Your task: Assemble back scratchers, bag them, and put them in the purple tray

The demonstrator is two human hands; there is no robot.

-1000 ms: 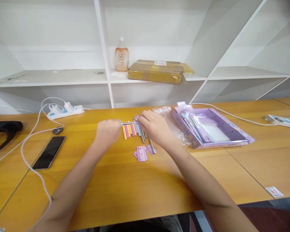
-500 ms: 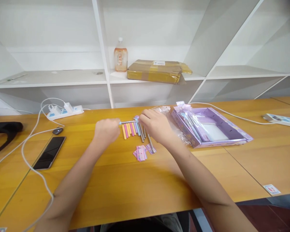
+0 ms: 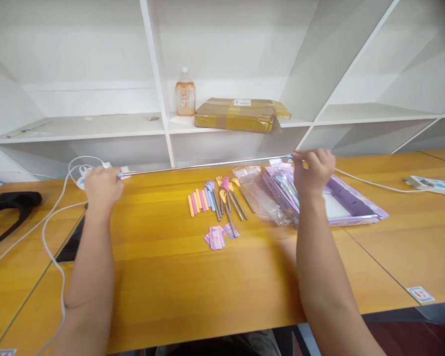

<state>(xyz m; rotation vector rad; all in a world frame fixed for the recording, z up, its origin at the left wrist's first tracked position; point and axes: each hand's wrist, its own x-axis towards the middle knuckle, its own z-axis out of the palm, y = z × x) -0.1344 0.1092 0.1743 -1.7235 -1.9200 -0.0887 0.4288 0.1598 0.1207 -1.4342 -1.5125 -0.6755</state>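
A thin metal telescopic rod [image 3: 207, 165] stretches across the view between my hands. My left hand [image 3: 104, 187] is closed on its blue end at the left. At the other blue end, over the purple box, my right hand [image 3: 313, 170] pinches the rod. Below lie several small hand-shaped scratchers [image 3: 228, 207] with metal shafts and yellow, pink or blue heads. Beside them is a row of yellow, pink and blue sticks [image 3: 198, 202]. Pink cards [image 3: 215, 238] lie in a small pile nearer me.
A purple tray box [image 3: 356, 205] with wrapped items stands at the right, beside clear plastic bags [image 3: 261, 195]. A phone [image 3: 71, 242], white cables and a power strip [image 3: 435, 184] lie about. The shelf holds a bottle [image 3: 185, 96] and a cardboard box [image 3: 237, 114].
My hands have moved far apart, left and right, and the rod between them is now much longer. The scratchers' coloured heads have come into view.
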